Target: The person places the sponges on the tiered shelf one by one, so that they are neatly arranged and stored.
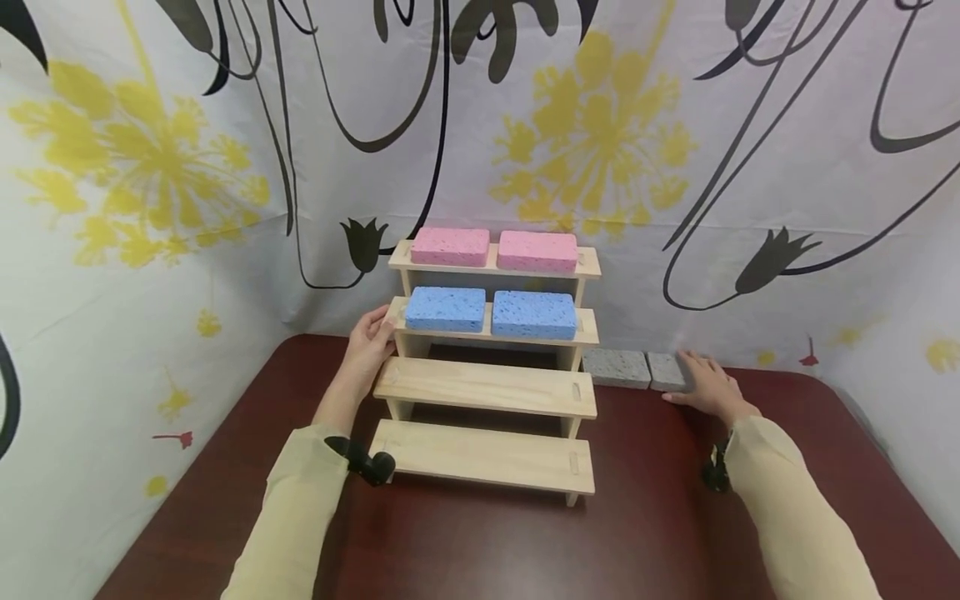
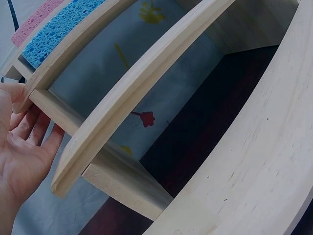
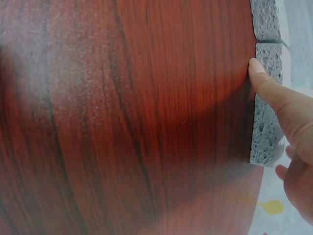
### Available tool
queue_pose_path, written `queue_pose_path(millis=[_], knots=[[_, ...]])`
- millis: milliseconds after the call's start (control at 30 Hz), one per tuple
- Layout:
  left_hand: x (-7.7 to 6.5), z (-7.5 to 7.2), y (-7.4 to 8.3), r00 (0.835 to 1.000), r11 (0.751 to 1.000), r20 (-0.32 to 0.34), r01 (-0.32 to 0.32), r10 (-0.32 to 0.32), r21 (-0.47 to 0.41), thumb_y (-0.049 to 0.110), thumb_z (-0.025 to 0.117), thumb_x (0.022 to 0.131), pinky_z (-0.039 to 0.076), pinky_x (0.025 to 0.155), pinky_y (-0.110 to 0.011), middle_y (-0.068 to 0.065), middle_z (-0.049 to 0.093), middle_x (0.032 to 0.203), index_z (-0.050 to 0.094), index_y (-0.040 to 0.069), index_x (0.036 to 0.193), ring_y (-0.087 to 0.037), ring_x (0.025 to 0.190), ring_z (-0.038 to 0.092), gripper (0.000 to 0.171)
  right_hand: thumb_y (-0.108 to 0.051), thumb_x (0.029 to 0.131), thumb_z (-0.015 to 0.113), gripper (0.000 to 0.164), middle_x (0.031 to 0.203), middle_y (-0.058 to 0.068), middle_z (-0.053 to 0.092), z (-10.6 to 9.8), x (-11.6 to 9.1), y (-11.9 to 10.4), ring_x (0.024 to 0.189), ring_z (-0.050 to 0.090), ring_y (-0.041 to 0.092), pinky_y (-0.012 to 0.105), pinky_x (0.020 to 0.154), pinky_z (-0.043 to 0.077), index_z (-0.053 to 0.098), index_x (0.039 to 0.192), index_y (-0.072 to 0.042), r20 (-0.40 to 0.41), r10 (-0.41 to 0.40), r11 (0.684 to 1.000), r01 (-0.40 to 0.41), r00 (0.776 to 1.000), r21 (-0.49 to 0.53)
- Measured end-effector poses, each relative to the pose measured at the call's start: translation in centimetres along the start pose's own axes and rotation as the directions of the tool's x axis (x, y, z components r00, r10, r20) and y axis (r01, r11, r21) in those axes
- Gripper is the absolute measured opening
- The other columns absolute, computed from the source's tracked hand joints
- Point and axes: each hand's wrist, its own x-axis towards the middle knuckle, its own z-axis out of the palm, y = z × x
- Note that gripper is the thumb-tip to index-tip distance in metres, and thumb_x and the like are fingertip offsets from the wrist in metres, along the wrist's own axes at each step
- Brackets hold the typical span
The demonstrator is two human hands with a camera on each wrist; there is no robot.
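A stepped wooden display rack [image 1: 486,387] with several tiers stands in the middle of the table. My left hand [image 1: 363,358] grips the left end of its second tier from the top, thumb above and fingers beneath, as the left wrist view shows. At the back right, my right hand [image 1: 712,387] holds a grey sponge [image 1: 666,372], its thumb [image 3: 266,83] against the front side and other fingers partly hidden behind. Another grey sponge [image 1: 617,367] lies end to end with it, beside the rack.
Two pink sponges [image 1: 451,247] sit on the top tier and two blue sponges [image 1: 446,309] on the tier below. The lower two tiers show bare wood. A patterned cloth [image 1: 465,150] hangs behind the dark red table [image 1: 480,542].
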Motion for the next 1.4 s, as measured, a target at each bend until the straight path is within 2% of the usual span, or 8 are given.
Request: queue_pose_path(millis=[100,267,367,500,667,900,1167,1400], knots=[[0.0,0.2,-0.1,1.0,1.0,-0.002,0.009,-0.009,0.0,0.017,0.039,0.098,0.026,0.112,-0.042,-0.016,0.026,0.148,0.021,0.005,0.143,-0.027,0.134,0.032,0.05,-0.044,0.078,0.066,0.092,0.141,0.035,0.02,0.4,-0.4,0.3,0.124,0.017,0.056,0.072,0.092,0.023,0.021,0.141,0.005,-0.025,0.01,1.0,-0.01,1.0,0.004],[0.0,0.3,-0.1,1.0,1.0,-0.007,0.028,-0.028,0.005,0.017,0.039,0.098,0.026,0.112,-0.042,-0.014,0.025,0.149,0.021,0.005,0.143,-0.025,0.135,0.031,0.05,-0.044,0.075,0.07,0.096,0.134,0.04,0.02,0.8,-1.0,0.3,0.116,0.022,0.06,0.069,0.086,0.028,0.019,0.142,0.002,-0.03,0.082,0.995,-0.08,0.996,0.055],[0.0,0.2,0.0,1.0,1.0,-0.018,0.024,-0.024,0.007,0.016,0.039,0.098,0.026,0.112,-0.043,-0.014,0.024,0.15,0.021,0.005,0.143,-0.026,0.135,0.03,0.05,-0.048,0.071,0.072,0.102,0.128,0.042,0.017,0.8,-1.2,0.2,0.11,0.024,0.059,0.067,0.08,0.031,0.019,0.14,0.005,-0.015,0.135,0.986,-0.132,0.991,0.105],[0.0,0.0,-0.1,0.999,1.0,-0.028,0.016,-0.015,0.014,0.018,0.039,0.098,0.026,0.112,-0.042,-0.014,0.024,0.15,0.02,0.006,0.143,-0.026,0.135,0.031,0.05,-0.049,0.069,0.074,0.1,0.121,0.042,0.018,0.8,-1.7,-0.1,0.103,0.026,0.054,0.063,0.074,0.035,0.027,0.134,0.01,-0.028,0.174,0.975,-0.168,0.984,0.148],[-0.1,-0.1,0.0,1.0,1.0,-0.021,0.008,-0.008,0.018,0.018,0.038,0.098,0.026,0.112,-0.043,-0.015,0.024,0.15,0.019,0.005,0.143,-0.027,0.135,0.031,0.05,-0.045,0.068,0.076,0.096,0.117,0.041,0.019,0.9,-2.3,-0.3,0.097,0.024,0.049,0.055,0.072,0.035,0.029,0.129,0.014,-0.07,0.178,0.967,-0.162,0.982,0.195],[-0.3,0.1,0.0,1.0,1.0,-0.004,0.002,-0.002,0.007,0.016,0.038,0.098,0.027,0.112,-0.042,-0.016,0.025,0.149,0.019,0.003,0.143,-0.027,0.134,0.031,0.05,-0.046,0.069,0.075,0.098,0.126,0.042,0.014,0.3,-3.2,-0.6,0.1,0.022,0.051,0.057,0.074,0.036,0.027,0.13,0.013,-0.113,0.17,0.965,-0.143,0.979,0.218],[-0.2,-0.1,-0.2,1.0,1.0,0.005,-0.003,0.003,0.029,0.018,0.038,0.098,0.026,0.112,-0.043,-0.016,0.023,0.149,0.019,0.003,0.143,-0.027,0.135,0.03,0.051,-0.041,0.07,0.075,0.093,0.125,0.041,0.025,-0.7,-3.7,-1.6,0.106,0.027,0.052,0.057,0.077,0.031,0.029,0.13,0.013,-0.176,0.076,0.976,-0.037,0.981,0.213],[-0.3,0.1,0.1,1.0,1.0,-0.002,0.002,-0.002,0.024,0.017,0.038,0.098,0.027,0.111,-0.042,-0.016,0.025,0.149,0.02,0.003,0.143,-0.026,0.134,0.032,0.05,-0.038,0.072,0.075,0.094,0.124,0.04,0.028,-2.7,-4.6,-3.2,0.107,0.029,0.052,0.061,0.081,0.032,0.026,0.131,0.015,-0.196,0.047,0.977,-0.003,0.979,0.215]])
